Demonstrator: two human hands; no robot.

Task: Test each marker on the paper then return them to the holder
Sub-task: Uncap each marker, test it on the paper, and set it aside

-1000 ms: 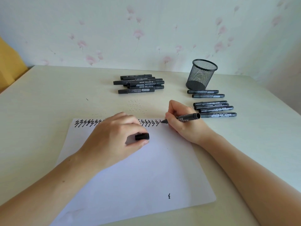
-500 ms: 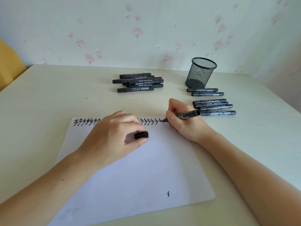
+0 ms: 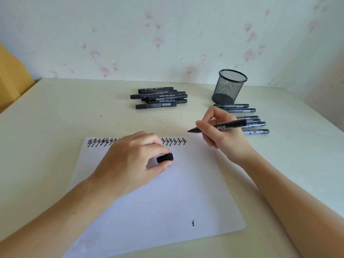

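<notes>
Above the far right corner of the paper [image 3: 167, 192], your right hand [image 3: 221, 133] holds an uncapped black marker [image 3: 219, 126] in a writing grip, thumb and fingers curled round the barrel, the tip pointing left and lifted clear of the sheet, just past the last mark. Your left hand [image 3: 130, 162] rests on the paper's upper middle, pinching the marker's black cap [image 3: 165, 158] between thumb and fingertips, the open end of the cap facing right. Under and beside that hand a row of black zigzag marks [image 3: 100, 142] runs along the top edge of the paper, part of it hidden by your knuckles; one small lone squiggle [image 3: 193, 223] sits near the lower right corner. The paper lies flat on the pale desk [image 3: 46, 127], slightly turned. Just behind your right hand, six capped markers [image 3: 255, 125] lie side by side on the desk, partly covered by your fingers and the marker you hold. Behind these stands the black mesh holder [image 3: 229, 86], upright, with nothing showing above its rim. To its left, well apart, a loose pile of capped markers [image 3: 160, 98] lies lengthwise. A scatter of tiny ink dots [image 3: 154, 121] marks the desk between that pile and the paper. Floral wallpaper [image 3: 158, 41] backs the desk.
</notes>
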